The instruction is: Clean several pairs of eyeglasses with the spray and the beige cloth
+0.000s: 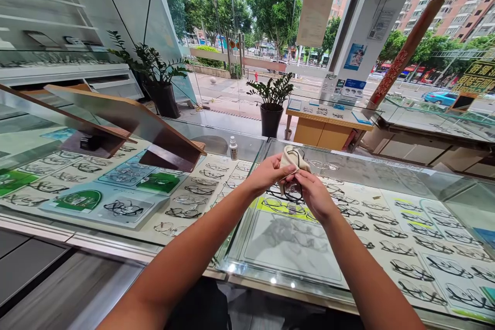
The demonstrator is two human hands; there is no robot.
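Both my hands are raised above a glass display counter [294,258]. My left hand [268,172] pinches a beige cleaning cloth [291,157] wrapped over a pair of glasses [294,191]. My right hand [314,193] grips the same glasses from below, fingers closed on the frame. Part of the frame and a lens hang between the two hands; the rest is hidden by the cloth.
Under the glass lie several rows of eyeglass frames [406,247] on trays. A small white bottle [233,148] stands on the counter at the back. A raised wooden-edged glass lid [127,124] is at left. Two potted plants [271,105] stand by the window.
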